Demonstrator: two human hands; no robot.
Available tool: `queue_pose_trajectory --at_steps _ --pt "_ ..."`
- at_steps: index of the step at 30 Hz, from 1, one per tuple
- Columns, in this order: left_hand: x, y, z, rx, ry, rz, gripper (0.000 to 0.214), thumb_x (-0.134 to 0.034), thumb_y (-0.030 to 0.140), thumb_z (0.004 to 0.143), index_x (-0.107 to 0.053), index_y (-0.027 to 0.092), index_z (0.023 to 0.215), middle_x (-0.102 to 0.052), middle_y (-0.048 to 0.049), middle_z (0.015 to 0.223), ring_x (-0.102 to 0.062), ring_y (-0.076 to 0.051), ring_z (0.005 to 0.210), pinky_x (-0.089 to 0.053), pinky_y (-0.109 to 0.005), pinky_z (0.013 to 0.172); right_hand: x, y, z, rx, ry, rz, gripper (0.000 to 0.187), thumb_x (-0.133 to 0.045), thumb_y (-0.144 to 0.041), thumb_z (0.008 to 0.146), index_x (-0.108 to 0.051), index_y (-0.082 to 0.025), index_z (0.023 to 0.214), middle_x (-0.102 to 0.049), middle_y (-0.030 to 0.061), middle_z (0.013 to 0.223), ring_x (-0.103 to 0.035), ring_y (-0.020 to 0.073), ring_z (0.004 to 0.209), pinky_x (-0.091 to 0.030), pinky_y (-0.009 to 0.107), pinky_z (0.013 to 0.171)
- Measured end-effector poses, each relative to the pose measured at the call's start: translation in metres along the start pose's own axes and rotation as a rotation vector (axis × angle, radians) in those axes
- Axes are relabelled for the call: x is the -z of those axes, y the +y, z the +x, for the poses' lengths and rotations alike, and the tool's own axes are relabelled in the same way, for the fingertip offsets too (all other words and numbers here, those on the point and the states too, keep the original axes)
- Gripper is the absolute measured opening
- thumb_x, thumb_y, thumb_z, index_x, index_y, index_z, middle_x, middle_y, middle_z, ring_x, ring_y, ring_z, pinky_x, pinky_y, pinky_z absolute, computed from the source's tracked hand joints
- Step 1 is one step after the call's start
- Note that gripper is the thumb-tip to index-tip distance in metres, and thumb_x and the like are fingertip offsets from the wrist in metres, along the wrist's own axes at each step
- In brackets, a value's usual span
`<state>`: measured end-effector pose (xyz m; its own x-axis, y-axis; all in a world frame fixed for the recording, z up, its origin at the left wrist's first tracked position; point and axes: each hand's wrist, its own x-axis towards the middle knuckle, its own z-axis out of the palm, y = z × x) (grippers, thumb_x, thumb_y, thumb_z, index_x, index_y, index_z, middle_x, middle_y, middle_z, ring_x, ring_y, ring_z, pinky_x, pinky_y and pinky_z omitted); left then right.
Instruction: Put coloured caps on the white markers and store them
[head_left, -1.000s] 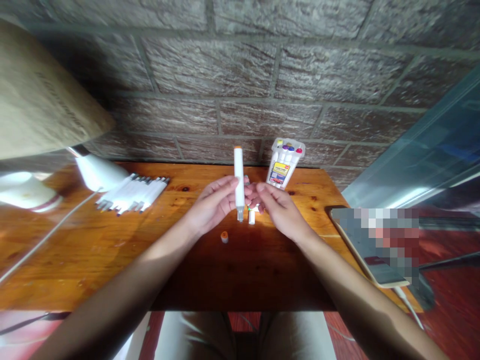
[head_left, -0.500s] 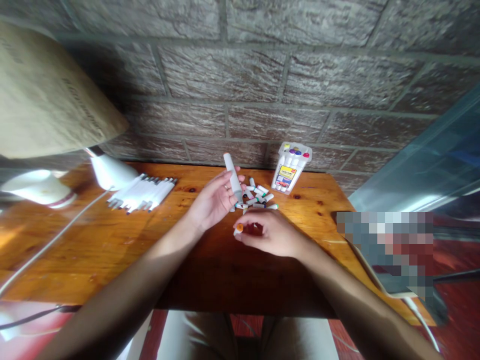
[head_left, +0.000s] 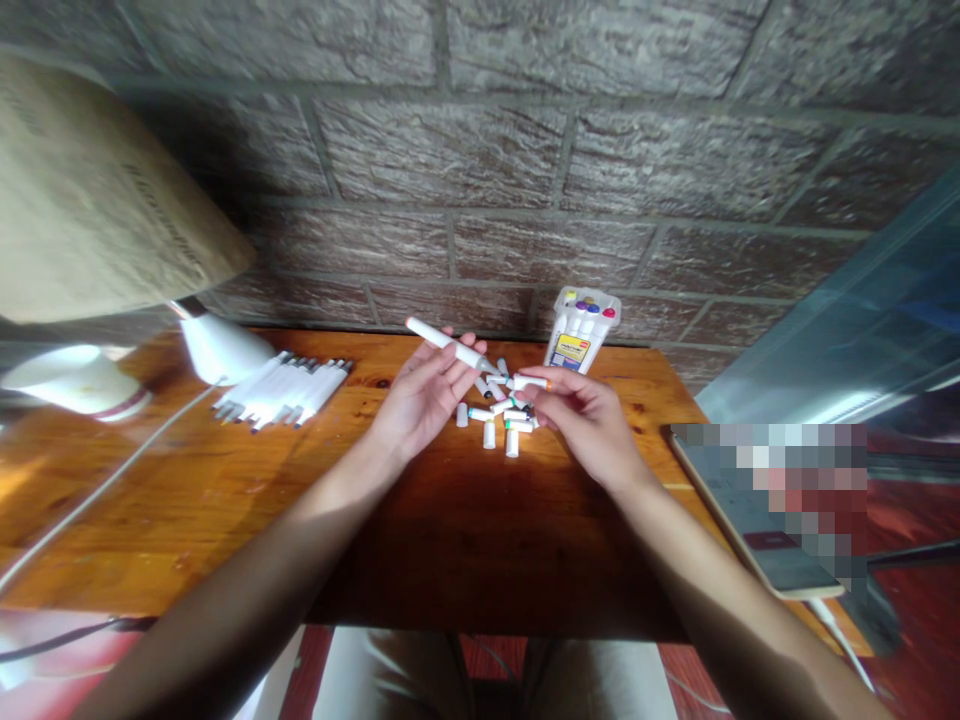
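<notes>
Rough gray brick wall [head_left: 495, 150] across 12 o'clock, meeting the back edge of a glossy orange-brown wooden tabletop [head_left: 405, 560]. Near the center, two bare hands, both grasping. Left hand [head_left: 412, 412] palm up, fingers loosely spread and half curled, supporting a slim white marker [head_left: 444, 340] between thumb and fingers; marker slanted, orange-tinted end toward 10 o'clock, gray uncapped tip toward 4 o'clock. Right hand [head_left: 592, 415] pinching a small white cap with an orange end [head_left: 534, 384] between thumb and fingertips, held nearly level just beside the marker's tip; too small to tell whether touching.

Just below center, toward 5 o'clock, a scatter of loose white caps [head_left: 517, 426] with colored ends, lying beneath and between the hands. At 2 o'clock, just behind the right hand, a translucent case [head_left: 576, 348] of markers. At 9 o'clock, well apart from the left hand, a row of white markers [head_left: 281, 390] beside a lamp base [head_left: 225, 347]. At 4 o'clock, a dark-screened device [head_left: 739, 500] along the slanting right edge. Widest room for moving at 6 o'clock, over shaded wood reaching from the caps to the front edge.
</notes>
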<state>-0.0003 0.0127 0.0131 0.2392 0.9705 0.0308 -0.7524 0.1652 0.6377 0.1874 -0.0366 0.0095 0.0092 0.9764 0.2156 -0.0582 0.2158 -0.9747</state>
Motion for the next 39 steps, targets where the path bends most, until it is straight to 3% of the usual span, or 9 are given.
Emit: queue_pose_trajectory --at_steps 7,14,20,25,28,32,39 --pt "0.004 -0.002 0.0 -0.025 -0.031 0.03 0.03 -0.055 0.003 0.092 -0.066 0.018 0.116 -0.078 -0.0057 0.106 -0.073 -0.015 0.105 -0.054 -0.028 0.102 -0.004 0.003 -0.001 0.0 0.052 0.079 0.029 -0.083 -0.034 0.073 -0.079 -0.022 0.1 -0.076 0.0005 0.082 -0.064 0.012 0.066 -0.053 0.026 0.064" --pt "0.002 -0.005 -0.003 -0.08 -0.086 0.108 0.031 -0.067 0.005 0.085 -0.065 0.02 0.113 -0.078 -0.0046 0.104 -0.073 -0.018 0.108 -0.048 -0.037 0.11 -0.006 0.007 -0.002 0.114 0.052 -0.065 0.029 -0.082 -0.037 0.076 -0.079 -0.021 0.101 -0.078 0.0025 0.087 -0.066 0.013 0.071 -0.054 0.027 0.067" --pt "0.001 -0.006 -0.006 -0.112 -0.145 0.193 0.031 -0.078 0.012 0.079 -0.063 0.019 0.105 -0.079 -0.0069 0.105 -0.074 -0.02 0.105 -0.051 -0.039 0.106 -0.005 0.01 -0.003 0.132 -0.018 -0.12 0.03 -0.077 -0.039 0.081 -0.078 -0.021 0.105 -0.074 0.0002 0.076 -0.055 0.0098 0.056 -0.047 0.024 0.055" --pt "0.001 -0.006 -0.005 -0.092 -0.105 0.214 0.033 -0.083 0.016 0.075 -0.064 0.018 0.102 -0.079 -0.0068 0.101 -0.075 -0.02 0.101 -0.052 -0.038 0.104 -0.004 0.008 -0.004 0.085 -0.064 -0.069 0.037 -0.073 -0.046 0.085 -0.073 -0.021 0.113 -0.079 0.0043 0.087 -0.057 0.0102 0.054 -0.05 0.026 0.056" --pt "0.003 -0.008 -0.004 -0.081 -0.098 0.235 0.029 -0.084 0.018 0.075 -0.065 0.016 0.097 -0.079 -0.0079 0.102 -0.075 -0.019 0.1 -0.054 -0.036 0.1 -0.005 0.006 -0.003 0.06 -0.038 -0.039 0.04 -0.072 -0.048 0.086 -0.068 -0.02 0.115 -0.079 0.0039 0.083 -0.055 0.009 0.05 -0.049 0.025 0.055" --pt "0.003 -0.013 -0.005 -0.062 -0.101 0.257 0.028 -0.085 0.018 0.073 -0.067 0.015 0.093 -0.079 -0.0081 0.104 -0.074 -0.019 0.097 -0.056 -0.033 0.095 -0.004 0.002 0.0 0.032 0.025 0.041 0.037 -0.072 -0.051 0.085 -0.069 -0.019 0.104 -0.075 0.0013 0.072 -0.05 0.0081 0.048 -0.043 0.023 0.051" --pt "-0.004 -0.011 -0.01 -0.015 -0.164 0.255 0.029 -0.087 0.014 0.069 -0.068 0.015 0.091 -0.078 -0.007 0.109 -0.074 -0.017 0.094 -0.058 -0.03 0.09 -0.001 0.006 0.005 -0.019 0.057 0.155 0.04 -0.071 -0.056 0.084 -0.073 -0.019 0.099 -0.075 0.0026 0.073 -0.045 0.0077 0.048 -0.035 0.023 0.046"
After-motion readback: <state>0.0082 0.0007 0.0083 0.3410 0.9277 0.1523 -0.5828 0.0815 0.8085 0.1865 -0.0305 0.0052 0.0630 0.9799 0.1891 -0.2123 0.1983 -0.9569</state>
